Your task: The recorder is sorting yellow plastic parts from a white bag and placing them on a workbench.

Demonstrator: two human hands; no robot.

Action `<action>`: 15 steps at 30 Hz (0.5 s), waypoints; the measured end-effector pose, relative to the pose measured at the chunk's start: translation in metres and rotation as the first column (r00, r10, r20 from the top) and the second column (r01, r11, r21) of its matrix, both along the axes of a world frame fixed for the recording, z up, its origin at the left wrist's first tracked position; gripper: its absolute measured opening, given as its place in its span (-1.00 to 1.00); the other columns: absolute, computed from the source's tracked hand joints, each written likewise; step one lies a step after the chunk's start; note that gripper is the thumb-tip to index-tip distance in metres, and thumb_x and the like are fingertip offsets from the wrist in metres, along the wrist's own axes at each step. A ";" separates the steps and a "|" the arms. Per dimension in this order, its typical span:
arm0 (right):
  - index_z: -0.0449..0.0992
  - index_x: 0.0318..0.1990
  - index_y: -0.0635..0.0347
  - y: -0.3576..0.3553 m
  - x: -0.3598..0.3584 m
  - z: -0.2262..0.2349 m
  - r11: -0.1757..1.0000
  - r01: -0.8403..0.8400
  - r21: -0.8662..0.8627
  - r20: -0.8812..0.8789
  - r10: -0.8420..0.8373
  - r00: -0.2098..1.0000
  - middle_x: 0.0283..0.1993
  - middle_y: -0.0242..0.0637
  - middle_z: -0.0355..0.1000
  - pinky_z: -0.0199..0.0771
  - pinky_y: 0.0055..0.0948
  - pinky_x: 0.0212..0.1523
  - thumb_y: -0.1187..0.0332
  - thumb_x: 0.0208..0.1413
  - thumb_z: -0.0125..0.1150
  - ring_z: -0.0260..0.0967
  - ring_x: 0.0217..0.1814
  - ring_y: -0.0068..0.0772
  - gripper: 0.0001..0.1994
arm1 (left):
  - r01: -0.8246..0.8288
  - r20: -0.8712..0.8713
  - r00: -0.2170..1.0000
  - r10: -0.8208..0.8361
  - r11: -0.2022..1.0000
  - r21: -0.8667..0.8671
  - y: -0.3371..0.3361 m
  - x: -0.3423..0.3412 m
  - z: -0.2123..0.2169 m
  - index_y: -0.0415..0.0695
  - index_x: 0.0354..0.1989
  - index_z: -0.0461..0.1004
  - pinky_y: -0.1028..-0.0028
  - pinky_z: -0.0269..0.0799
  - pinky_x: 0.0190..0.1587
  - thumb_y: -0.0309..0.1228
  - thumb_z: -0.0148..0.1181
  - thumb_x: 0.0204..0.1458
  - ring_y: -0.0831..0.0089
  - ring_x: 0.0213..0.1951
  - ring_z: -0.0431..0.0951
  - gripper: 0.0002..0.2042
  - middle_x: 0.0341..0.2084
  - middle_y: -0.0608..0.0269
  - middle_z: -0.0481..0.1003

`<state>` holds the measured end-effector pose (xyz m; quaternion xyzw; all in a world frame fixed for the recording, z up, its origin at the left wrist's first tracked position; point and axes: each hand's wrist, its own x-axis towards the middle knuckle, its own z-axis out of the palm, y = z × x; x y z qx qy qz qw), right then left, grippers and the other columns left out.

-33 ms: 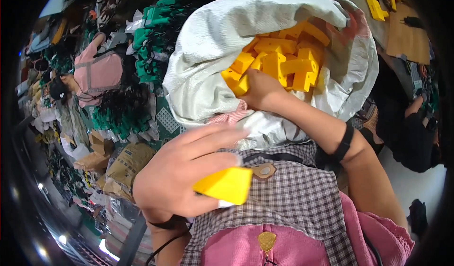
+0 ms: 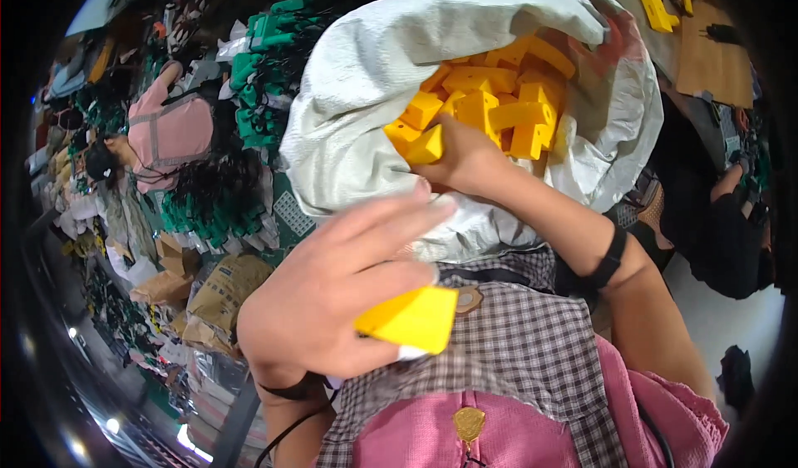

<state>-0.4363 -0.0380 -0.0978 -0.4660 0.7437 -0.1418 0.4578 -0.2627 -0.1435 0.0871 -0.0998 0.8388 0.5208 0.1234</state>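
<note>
1. Across the upper middle of the head view: large whitish woven sack, mouth rolled back and gaping toward the wearer, propped against the lap so the contents sit within arm's reach.
2. Inside the sack: heap of yellow plastic blocks, angular, jumbled, filling the opening; no other kind of part visible in it.
3. Below the sack: checked apron over pink cloth, serving as the rest for the sack's lower lip.
4. Left hand, nearest the lens, fingers spread flat over a single yellow wedge-shaped piece, thumb underneath; clamped on it, held clear of the sack at apron level.
5. Right hand pushed into the sack mouth, fingers curled around one yellow block at the near edge of the heap; closed on it, black band on the wrist.
6. Hands well apart, one in the sack, one outside.
7. Far left: another person in a pink top seated among piles of green parts.
8. Top right: a few more yellow pieces lying loose beside cardboard.
</note>
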 end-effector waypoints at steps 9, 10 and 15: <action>0.40 0.11 0.20 0.057 -0.071 0.110 0.743 0.283 -0.607 0.196 -0.204 0.959 -0.04 -0.16 0.47 0.46 -0.37 0.02 0.36 -0.23 0.58 0.47 0.03 -0.22 -0.33 | 0.098 -0.100 0.985 -0.141 0.930 -0.353 0.001 -0.055 -0.036 -0.10 -0.22 0.61 -0.06 -0.10 0.37 -0.24 0.35 -0.37 -0.31 0.43 -0.12 -0.58 0.42 -0.18 -0.02; 0.40 0.11 0.20 0.060 -0.072 0.111 0.739 0.290 -0.608 0.189 -0.221 0.957 -0.04 -0.16 0.47 0.46 -0.37 0.02 0.36 -0.23 0.58 0.47 0.03 -0.22 -0.33 | 0.111 -0.107 0.982 -0.158 0.929 -0.353 0.002 -0.061 -0.040 -0.10 -0.22 0.61 -0.06 -0.10 0.37 -0.24 0.35 -0.37 -0.31 0.43 -0.12 -0.58 0.42 -0.18 -0.02; 0.51 0.04 0.18 0.050 -0.062 0.118 0.573 0.185 -0.799 0.117 -0.154 0.981 -0.06 -0.19 0.46 0.37 -0.31 0.02 0.31 -0.28 0.58 0.41 -0.03 -0.20 -0.38 | -0.139 -0.077 0.985 0.157 0.971 0.194 0.020 -0.054 -0.073 -0.11 -0.10 0.61 0.01 0.00 0.37 -0.32 0.41 -0.37 -0.15 0.40 -0.01 -0.50 0.35 -0.13 0.02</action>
